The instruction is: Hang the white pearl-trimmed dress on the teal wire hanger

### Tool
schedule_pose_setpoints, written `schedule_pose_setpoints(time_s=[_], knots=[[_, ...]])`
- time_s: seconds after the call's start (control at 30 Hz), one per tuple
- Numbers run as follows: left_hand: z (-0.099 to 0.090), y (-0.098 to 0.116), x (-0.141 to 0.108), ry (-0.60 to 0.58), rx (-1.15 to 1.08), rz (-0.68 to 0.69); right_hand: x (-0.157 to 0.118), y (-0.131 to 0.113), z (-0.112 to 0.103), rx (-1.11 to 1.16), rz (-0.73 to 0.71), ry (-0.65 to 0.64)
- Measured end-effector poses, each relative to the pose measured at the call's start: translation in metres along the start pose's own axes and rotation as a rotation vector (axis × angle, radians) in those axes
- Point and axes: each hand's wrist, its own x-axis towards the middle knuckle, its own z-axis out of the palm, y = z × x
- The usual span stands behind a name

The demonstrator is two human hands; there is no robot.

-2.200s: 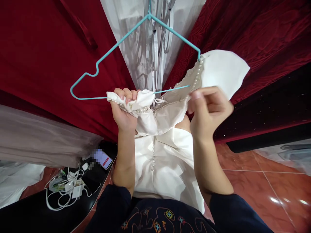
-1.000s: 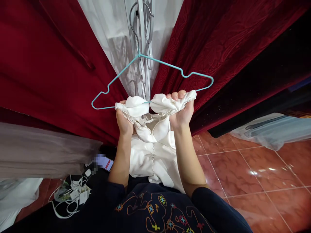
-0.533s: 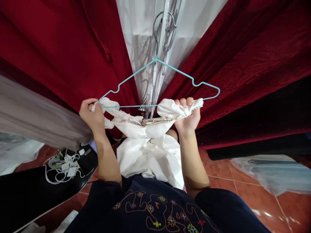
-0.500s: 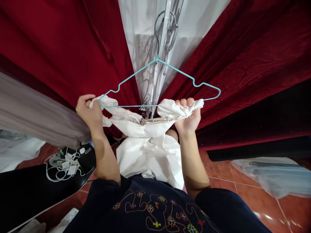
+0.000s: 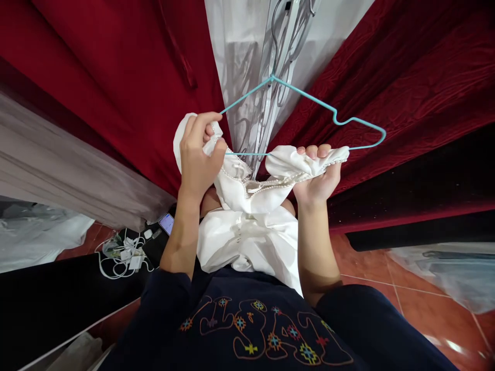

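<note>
A white dress (image 5: 255, 201) with pearl-like beads along its neckline hangs down over my lap. A light-blue hanger (image 5: 305, 97) is above it, its bottom bar passing behind the gathered right sleeve. My left hand (image 5: 199, 149) grips the dress's left sleeve, which is drawn over the hanger's left end and hides that corner. My right hand (image 5: 317, 178) is closed around the right sleeve, fingers over the top at the bar. The hanger's right end sticks out bare past that hand.
A white metal rack (image 5: 284, 56) stands ahead, between red curtains (image 5: 127, 67). At left, a black table (image 5: 58, 293) carries white cables (image 5: 129, 255) and a lit phone (image 5: 166, 223). Translucent plastic-covered items (image 5: 444, 268) lie at right on the red tiled floor (image 5: 371, 273).
My left hand has moved up and inward, pulling the left sleeve over the hanger's left end. My right hand keeps its hold. Hanger and hands appear further right in the view.
</note>
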Motion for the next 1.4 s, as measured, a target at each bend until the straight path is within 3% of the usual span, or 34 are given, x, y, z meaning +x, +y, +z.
schedule_pose_setpoints(time_s=[0.1,0.17,0.2,0.27,0.37,0.5,0.7,0.77,0.83,0.93,1.07,1.17,1.27,1.4], knots=[[-0.006,-0.012,-0.034,-0.139,-0.034,-0.073,-0.008,0.001,0.006,-0.029,-0.014,0.022],[-0.010,-0.028,-0.055,-0.352,-0.059,-0.318,-0.013,0.000,0.012,-0.057,-0.035,0.040],[-0.010,-0.037,-0.062,-0.405,-0.099,-0.436,-0.015,-0.002,0.015,-0.065,-0.051,0.046],[-0.005,-0.050,-0.071,-0.416,-0.260,-0.633,-0.019,-0.005,0.020,-0.088,-0.070,0.054],[0.015,-0.055,-0.070,-0.311,-0.658,-0.766,-0.020,-0.009,0.021,-0.168,-0.069,0.075],[0.050,-0.040,-0.058,-0.217,-0.993,-0.692,-0.017,-0.011,0.017,-0.217,-0.066,0.053],[0.088,-0.012,-0.064,0.016,-1.021,-0.504,-0.014,-0.017,0.009,-0.293,-0.015,0.030],[0.090,-0.008,-0.065,0.054,-0.988,-0.458,-0.013,-0.019,0.002,-0.365,0.009,0.018],[0.087,-0.008,-0.063,0.070,-0.996,-0.423,-0.012,-0.022,-0.009,-0.563,-0.051,0.095],[0.077,-0.011,-0.056,0.077,-1.017,-0.390,-0.009,-0.036,-0.025,-0.899,-0.295,0.322],[0.064,-0.014,-0.050,0.043,-0.978,-0.407,0.001,-0.070,-0.033,-1.078,-0.514,0.497],[0.061,-0.016,-0.052,0.017,-0.978,-0.400,0.016,-0.098,-0.023,-1.259,-0.579,0.497],[0.066,-0.020,-0.053,0.028,-0.981,-0.363,0.033,-0.116,0.001,-1.347,-0.671,0.406],[0.076,-0.023,-0.053,0.055,-1.005,-0.336,0.047,-0.113,0.038,-1.443,-0.642,0.222]])
